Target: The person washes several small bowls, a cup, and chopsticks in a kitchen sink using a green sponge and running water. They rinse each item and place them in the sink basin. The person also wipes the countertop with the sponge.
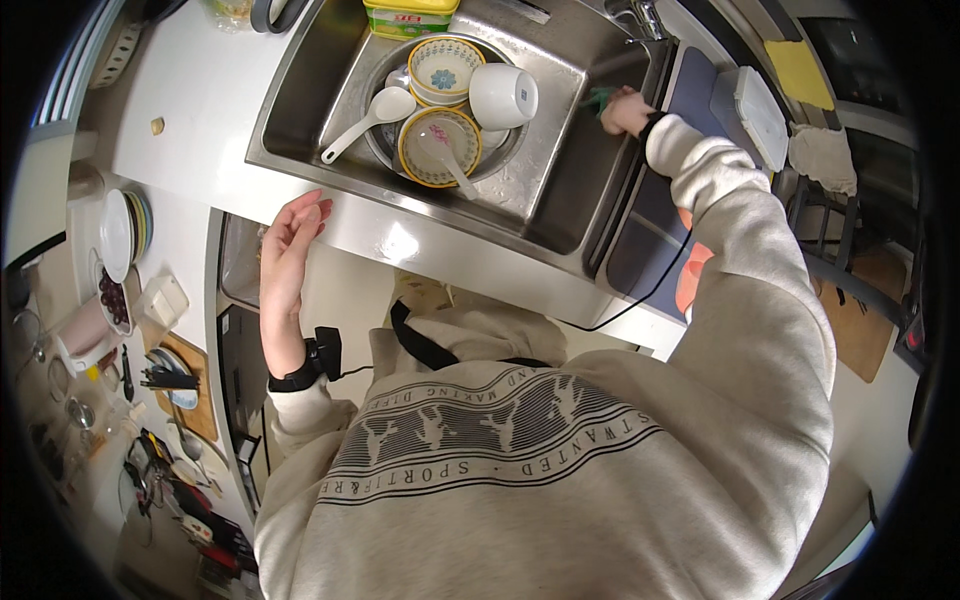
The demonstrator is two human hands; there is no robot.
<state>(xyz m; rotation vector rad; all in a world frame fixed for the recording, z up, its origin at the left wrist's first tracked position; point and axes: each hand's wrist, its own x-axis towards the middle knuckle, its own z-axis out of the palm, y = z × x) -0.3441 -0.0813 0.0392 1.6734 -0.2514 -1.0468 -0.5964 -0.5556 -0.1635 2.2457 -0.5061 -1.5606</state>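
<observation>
My right hand [626,112] is at the right wall of the stainless steel sink [559,161], its fingers closed on a green cloth or scouring pad [598,100]. Over the counter's front edge hangs my left hand [291,225], palm up with loosely curled fingers and nothing in it. A round metal basin [373,142] in the sink holds orange-rimmed patterned bowls [444,66], a white cup [502,96] tipped on its side and a white slotted spoon [360,127] across the rim. A pale spoon [450,159] lies over the nearer bowl [415,154].
A yellow and green tub [411,16] stands at the sink's far edge, the faucet [637,19] at the far right corner. Grey mats [686,97] and a clear plastic container [750,116] lie to the right. Stacked plates [118,236] sit at left. A black cable crosses the front edge.
</observation>
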